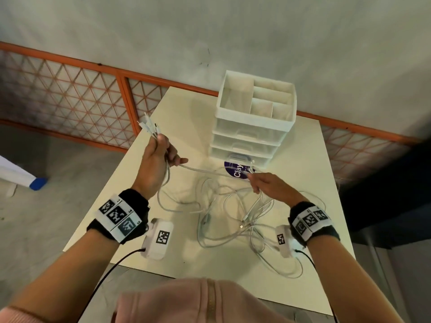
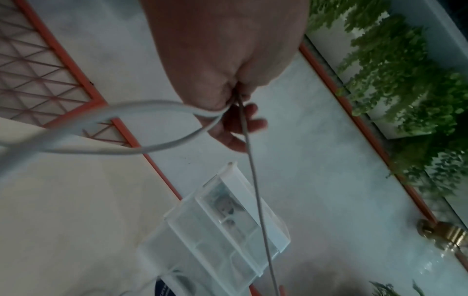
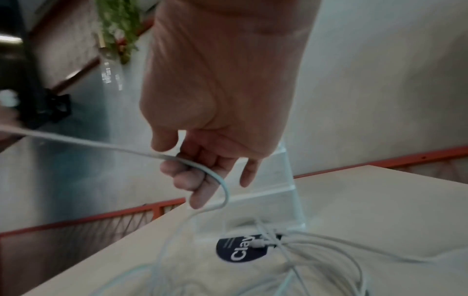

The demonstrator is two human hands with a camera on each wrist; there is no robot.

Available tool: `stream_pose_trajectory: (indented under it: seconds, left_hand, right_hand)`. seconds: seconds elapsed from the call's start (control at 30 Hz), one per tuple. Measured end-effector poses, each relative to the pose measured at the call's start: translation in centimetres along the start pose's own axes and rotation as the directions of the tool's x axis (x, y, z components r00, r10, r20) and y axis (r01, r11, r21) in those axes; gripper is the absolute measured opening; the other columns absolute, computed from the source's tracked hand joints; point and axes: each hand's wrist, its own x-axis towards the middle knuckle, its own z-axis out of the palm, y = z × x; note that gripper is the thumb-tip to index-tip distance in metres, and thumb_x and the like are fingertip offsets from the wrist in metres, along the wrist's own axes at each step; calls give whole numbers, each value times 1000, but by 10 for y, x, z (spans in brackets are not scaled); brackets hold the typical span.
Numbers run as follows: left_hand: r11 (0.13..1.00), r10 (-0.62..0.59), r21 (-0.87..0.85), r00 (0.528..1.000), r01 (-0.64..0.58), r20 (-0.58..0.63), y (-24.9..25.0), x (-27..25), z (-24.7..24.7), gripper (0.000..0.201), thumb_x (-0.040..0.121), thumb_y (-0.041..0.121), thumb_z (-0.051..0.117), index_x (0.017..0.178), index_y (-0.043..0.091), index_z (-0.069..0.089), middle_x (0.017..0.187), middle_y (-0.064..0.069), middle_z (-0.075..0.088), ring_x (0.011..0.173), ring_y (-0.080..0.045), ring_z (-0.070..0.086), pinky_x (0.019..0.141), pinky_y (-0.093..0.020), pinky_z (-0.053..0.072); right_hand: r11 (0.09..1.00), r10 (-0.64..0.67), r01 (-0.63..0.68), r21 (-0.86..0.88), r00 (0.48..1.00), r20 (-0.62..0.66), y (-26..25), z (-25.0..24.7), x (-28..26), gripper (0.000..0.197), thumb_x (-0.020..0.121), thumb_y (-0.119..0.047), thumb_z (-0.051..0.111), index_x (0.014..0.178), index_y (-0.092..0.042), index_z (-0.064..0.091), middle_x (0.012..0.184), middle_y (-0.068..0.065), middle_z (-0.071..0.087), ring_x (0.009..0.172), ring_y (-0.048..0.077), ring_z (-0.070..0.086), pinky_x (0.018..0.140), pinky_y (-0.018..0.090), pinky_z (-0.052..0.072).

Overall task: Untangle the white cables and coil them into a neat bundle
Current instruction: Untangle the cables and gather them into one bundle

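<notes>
You hold the white cables [image 1: 235, 220] up in both hands over the table [image 1: 303, 155].

Your left hand [image 1: 155, 164] grips a bunch of plug ends; your right hand [image 1: 268, 185] hooks one strand over curled fingers. The rest lies tangled on the table beneath, in front of the drawer box [image 1: 253, 120], partly covering a round dark "Clay" lid [image 1: 235, 173].

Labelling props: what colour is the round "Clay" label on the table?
Dark navy-purple with white lettering, on the Clay label; clearest in the right wrist view.
</notes>
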Motion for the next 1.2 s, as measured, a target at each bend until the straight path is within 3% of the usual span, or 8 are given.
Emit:
stream_pose_trajectory:
  seconds: [0.2, 0.33, 0.53, 0.67, 0.8, 0.97, 1.1, 1.2]
  left_hand:
    - [985, 68, 166, 994, -53, -85, 1, 1, -17, 37, 103, 33, 28, 68, 22, 31, 49, 16, 27, 44, -2, 19, 40, -17, 22]
    - [834, 83, 534, 988, -140, 129, -8, -11, -1, 25, 99, 34, 40, 81, 23, 54, 56, 7, 33, 44, -4, 29, 45, -23, 27]
    - [825, 15, 531, 948, -191, 317, -25, -21, 41, 4, 84, 33, 68, 87, 33, 66, 49, 9, 40, 50, -5, 33, 53, -21, 30]
    - [783, 99, 586, 972, -208, 213, -27, -16, 26, 29, 87, 42, 57, 69, 20, 62, 61, -2, 54, 50, -3, 43, 52, -15, 32]
    - [789, 122, 602, 992, -121, 39, -20, -4, -7, 23, 88, 24, 63, 65, 22, 64, 69, 9, 64, 62, 8, 55, 62, -9, 38]
    - [705, -120, 709, 981, -23, 150, -23, -1, -42, 14, 75, 32, 75, 63, 26, 72, 56, 11, 58, 59, -4, 49, 62, -25, 36]
    - [521, -491, 853, 803, -41, 339, -30, -14, -41, 18, 66, 34, 82, 77, 21, 76, 45, 10, 34, 48, -5, 32, 53, -22, 22]
    - [487, -544, 873, 779, -11, 313, -33, -22, -35, 26, 67, 38, 79, 82, 17, 74, 42, 11, 30, 43, -5, 32, 46, -17, 22]
  right_hand:
    - [990, 52, -75, -119, 980, -190, 11, -42, -1, 45, 90, -48, 52, 63, -13, 54, 63, 3, 56, 63, 18, 52, 68, 31, 38]
    - [992, -104, 92, -82, 982, -158, -33, -45, 0, 40, 89, -42, 60, 67, -9, 58, 67, 10, 61, 64, 13, 52, 65, 28, 38]
    - [964, -263, 261, 43, 963, 53, -105, -23, -4, 33, 99, -35, 43, 84, -18, 67, 83, 6, 69, 74, 17, 61, 73, 28, 47]
    - [968, -210, 203, 150, 977, 29, -90, -36, -14, 44, 99, -39, 41, 71, -11, 62, 49, -11, 44, 44, 2, 38, 51, 13, 33]
    - [997, 13, -12, 82, 1000, -3, -31, -50, -28, 60, 96, -47, 41, 57, -4, 57, 41, -1, 39, 36, 6, 38, 59, 26, 38]
    - [963, 269, -268, -26, 959, 85, 33, -48, -44, 50, 90, -46, 56, 50, -16, 58, 43, -5, 44, 44, 10, 40, 59, 23, 35]
    - [901, 425, -352, -253, 832, 356, 52, -19, -48, 26, 83, -38, 69, 66, -19, 62, 59, -5, 58, 55, 8, 53, 64, 24, 43]
    - [876, 452, -333, -349, 821, 349, 54, 3, -44, 17, 75, -24, 77, 71, -21, 61, 71, -6, 62, 66, 8, 57, 71, 25, 44]
